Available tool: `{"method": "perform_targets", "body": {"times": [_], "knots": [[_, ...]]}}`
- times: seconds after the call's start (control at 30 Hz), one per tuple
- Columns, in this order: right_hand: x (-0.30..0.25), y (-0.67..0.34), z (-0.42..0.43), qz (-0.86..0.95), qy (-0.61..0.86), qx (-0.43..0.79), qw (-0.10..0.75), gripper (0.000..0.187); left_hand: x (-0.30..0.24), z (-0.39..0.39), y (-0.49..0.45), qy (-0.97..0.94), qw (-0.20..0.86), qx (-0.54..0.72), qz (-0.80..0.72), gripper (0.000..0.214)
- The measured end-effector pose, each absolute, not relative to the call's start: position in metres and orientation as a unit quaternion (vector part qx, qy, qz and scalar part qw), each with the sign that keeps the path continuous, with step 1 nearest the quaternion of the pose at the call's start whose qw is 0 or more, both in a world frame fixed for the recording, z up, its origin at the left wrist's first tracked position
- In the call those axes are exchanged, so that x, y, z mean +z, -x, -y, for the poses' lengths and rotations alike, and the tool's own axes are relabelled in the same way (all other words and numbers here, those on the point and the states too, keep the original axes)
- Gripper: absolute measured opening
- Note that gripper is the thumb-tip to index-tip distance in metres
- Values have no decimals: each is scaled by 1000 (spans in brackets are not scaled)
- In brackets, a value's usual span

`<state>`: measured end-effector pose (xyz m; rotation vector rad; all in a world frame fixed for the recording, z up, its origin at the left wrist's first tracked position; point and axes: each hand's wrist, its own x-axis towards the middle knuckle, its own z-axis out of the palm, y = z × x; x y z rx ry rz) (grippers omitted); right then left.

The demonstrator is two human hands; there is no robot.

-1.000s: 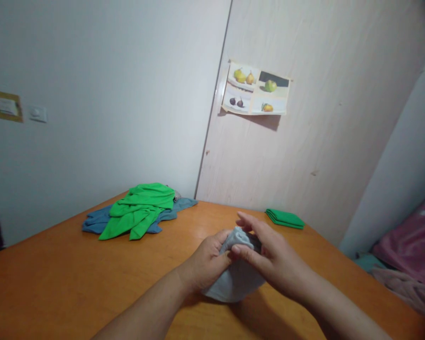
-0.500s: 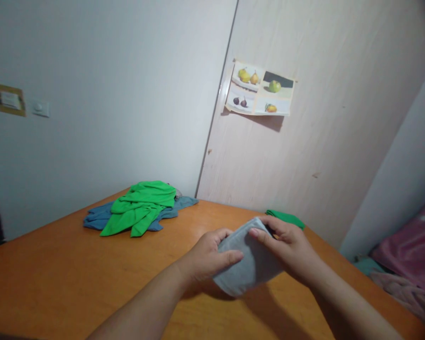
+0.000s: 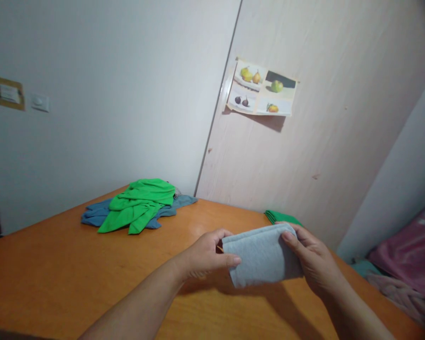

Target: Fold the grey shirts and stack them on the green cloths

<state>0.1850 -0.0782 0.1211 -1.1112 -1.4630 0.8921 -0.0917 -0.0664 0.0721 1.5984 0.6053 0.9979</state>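
A light grey folded cloth (image 3: 262,255) is held up just above the orange-brown table (image 3: 134,274), its shadow falling beneath it. My left hand (image 3: 212,255) grips its left edge, the thumb lying on the near face and the fingers behind. At the upper right corner, my right hand (image 3: 304,250) pinches the cloth with the thumb in front; most of its other fingers are hidden behind. Beyond the right hand, a folded green cloth (image 3: 281,217) lies near the table's far edge, partly covered from view.
At the far left of the table sits a loose heap: a bright green garment (image 3: 141,203) over blue cloth (image 3: 97,215). A wall rises behind, with a fruit picture (image 3: 262,89) taped on it. Pink fabric (image 3: 407,250) is beyond the table's right edge.
The grey folded cloth has turned from a slant to nearly level and shifted right. My right hand has moved right and slightly down with it; the left hand stays at its left side.
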Motion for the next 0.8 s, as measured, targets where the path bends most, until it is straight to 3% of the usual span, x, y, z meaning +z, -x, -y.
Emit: {"method": "perform_targets", "body": {"times": [0.33, 0.57, 0.7, 0.8], "knots": [[107, -180, 80, 559, 483, 389, 550, 51, 72, 62, 94, -695, 511, 430, -265, 35], [111, -187, 72, 650, 464, 367, 477, 47, 73, 62, 95, -691, 482, 464, -275, 29], [111, -194, 71, 724, 441, 318, 425, 39, 74, 63, 96, -743, 340, 479, -321, 21], [99, -199, 70, 774, 448, 170, 414, 32, 72, 62, 96, -803, 159, 456, -349, 26]]}}
